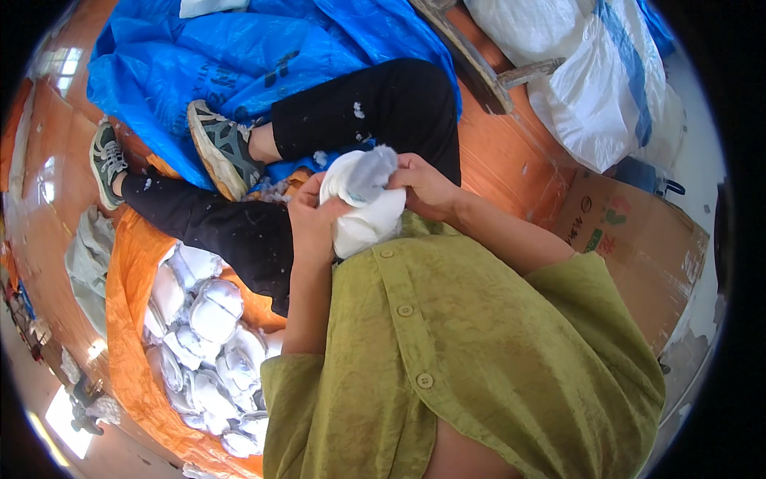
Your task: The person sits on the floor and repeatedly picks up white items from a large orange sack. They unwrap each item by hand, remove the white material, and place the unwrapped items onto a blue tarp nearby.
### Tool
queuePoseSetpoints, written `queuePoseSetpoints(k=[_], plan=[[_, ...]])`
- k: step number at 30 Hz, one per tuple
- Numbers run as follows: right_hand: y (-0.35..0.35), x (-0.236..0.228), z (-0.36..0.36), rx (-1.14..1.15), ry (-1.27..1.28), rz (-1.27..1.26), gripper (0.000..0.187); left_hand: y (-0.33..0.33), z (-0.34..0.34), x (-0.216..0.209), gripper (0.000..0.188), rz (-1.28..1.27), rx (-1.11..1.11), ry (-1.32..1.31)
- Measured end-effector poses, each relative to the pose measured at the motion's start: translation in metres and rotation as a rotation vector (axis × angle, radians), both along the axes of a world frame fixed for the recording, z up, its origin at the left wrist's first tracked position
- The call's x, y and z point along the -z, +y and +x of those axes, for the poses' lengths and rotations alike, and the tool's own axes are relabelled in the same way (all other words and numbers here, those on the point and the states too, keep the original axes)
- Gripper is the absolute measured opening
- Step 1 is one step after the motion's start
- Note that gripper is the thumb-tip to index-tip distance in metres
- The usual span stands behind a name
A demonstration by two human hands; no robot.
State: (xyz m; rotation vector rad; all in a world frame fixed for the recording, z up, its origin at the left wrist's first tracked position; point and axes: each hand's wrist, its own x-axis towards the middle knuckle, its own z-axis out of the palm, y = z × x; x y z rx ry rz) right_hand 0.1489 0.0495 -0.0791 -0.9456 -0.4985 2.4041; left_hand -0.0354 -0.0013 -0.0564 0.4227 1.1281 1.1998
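Close to my lap I hold a soft white padded piece with a grey fluffy patch turned up on its upper part. My left hand grips its left edge, thumb laid across the white side. On the other side my right hand pinches the piece beside the grey fluff, its fingers bent. What kind of article it is cannot be told. Down to my left, an orange sack holds many similar white and grey padded pieces.
A blue plastic sheet or sack spreads beneath my shoe. A wooden stool or frame stands ahead on the right, near white woven sacks. A cardboard box sits at my right. Fluff lies about on the reddish floor.
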Motion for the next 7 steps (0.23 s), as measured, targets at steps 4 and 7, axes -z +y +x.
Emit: queuePoseSetpoints(k=[4, 7], plan=[[0.005, 0.001, 0.001, 0.070, -0.039, 0.074, 0.019, 0.002, 0.006, 0.008, 0.047, 0.008, -0.009, 0.178], [0.015, -0.009, 0.004, 0.055, -0.024, 0.176, 0.023, 0.000, 0.005, 0.000, 0.052, 0.066, 0.042, 0.179]])
